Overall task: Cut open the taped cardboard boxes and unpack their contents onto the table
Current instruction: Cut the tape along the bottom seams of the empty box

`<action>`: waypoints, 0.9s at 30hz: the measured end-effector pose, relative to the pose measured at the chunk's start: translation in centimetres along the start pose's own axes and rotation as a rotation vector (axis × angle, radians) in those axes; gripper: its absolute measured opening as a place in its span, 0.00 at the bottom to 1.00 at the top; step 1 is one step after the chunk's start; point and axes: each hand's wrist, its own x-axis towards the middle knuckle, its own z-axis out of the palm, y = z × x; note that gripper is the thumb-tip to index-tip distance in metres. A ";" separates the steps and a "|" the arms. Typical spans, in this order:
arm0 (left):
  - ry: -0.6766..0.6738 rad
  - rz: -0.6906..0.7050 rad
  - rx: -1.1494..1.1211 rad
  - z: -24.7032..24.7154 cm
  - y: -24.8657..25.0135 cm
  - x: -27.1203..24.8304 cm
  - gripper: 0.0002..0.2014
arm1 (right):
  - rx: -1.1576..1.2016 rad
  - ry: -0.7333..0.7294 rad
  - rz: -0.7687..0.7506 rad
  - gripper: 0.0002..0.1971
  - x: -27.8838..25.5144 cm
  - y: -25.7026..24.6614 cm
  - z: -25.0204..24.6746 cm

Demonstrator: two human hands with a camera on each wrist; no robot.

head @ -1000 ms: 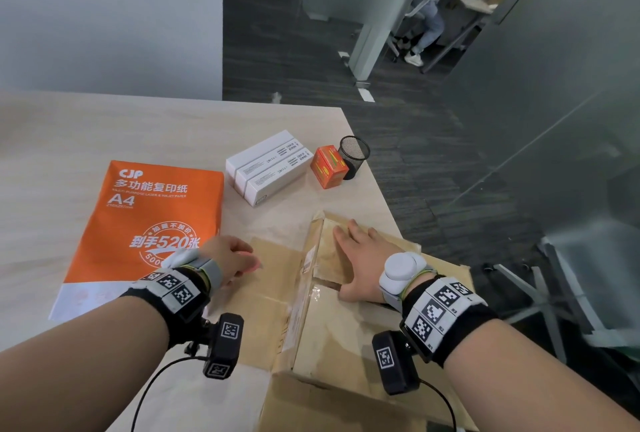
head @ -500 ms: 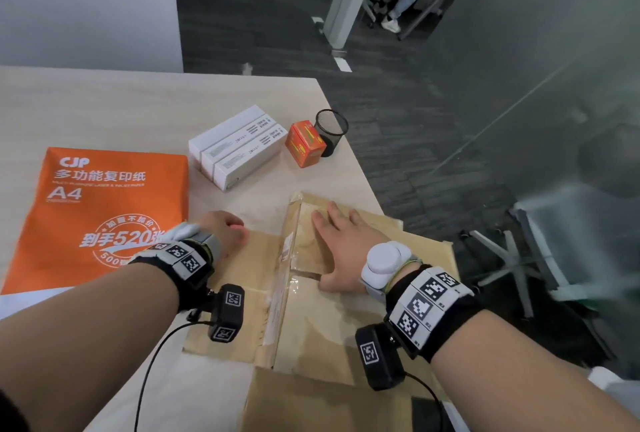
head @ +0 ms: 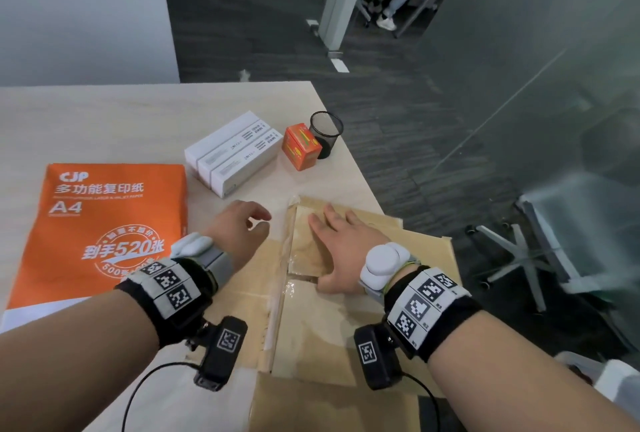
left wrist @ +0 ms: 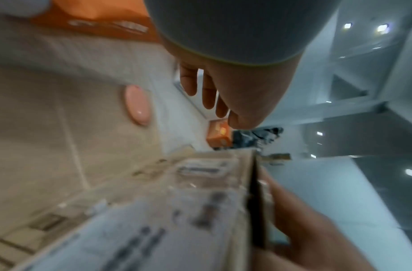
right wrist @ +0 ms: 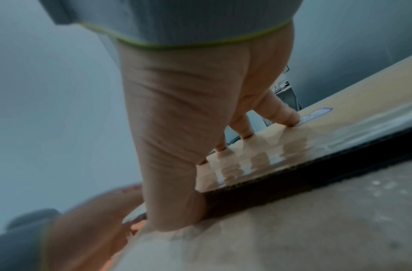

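Note:
A brown cardboard box with taped flaps lies at the table's near right corner. My right hand rests flat on its far right flap, and in the right wrist view the straight fingertips press the glossy tape. My left hand hovers over the left flap's far edge with fingers loosely hanging, holding nothing. Under it a pink oval object lies on the surface; the head view hides it.
An orange ream of A4 paper lies at the left. Behind the box are three white cartons, a small orange box and a black mesh pen cup. The table edge runs along the right, with an office chair beyond.
My left hand has lifted off the left flap, moved away from me and uncurled its fingers. My right hand stays flat on the right flap.

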 end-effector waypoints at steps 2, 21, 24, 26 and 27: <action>0.045 0.190 -0.020 -1.0 2.6 -1.6 0.07 | 0.018 0.018 -0.012 0.57 -0.2 0.3 -0.1; -0.432 0.453 0.879 3.2 14.9 -10.8 0.46 | 0.312 0.463 0.067 0.19 -11.2 6.7 -0.8; -0.436 0.375 0.944 4.8 15.4 -11.6 0.47 | 0.344 0.439 0.033 0.17 -13.3 8.4 2.6; -0.371 0.363 0.942 4.8 15.6 -11.8 0.45 | 0.338 0.430 0.045 0.18 -14.3 9.3 4.4; -0.337 0.368 0.961 4.8 16.3 -12.2 0.44 | 0.334 0.412 0.058 0.19 -15.3 9.8 5.4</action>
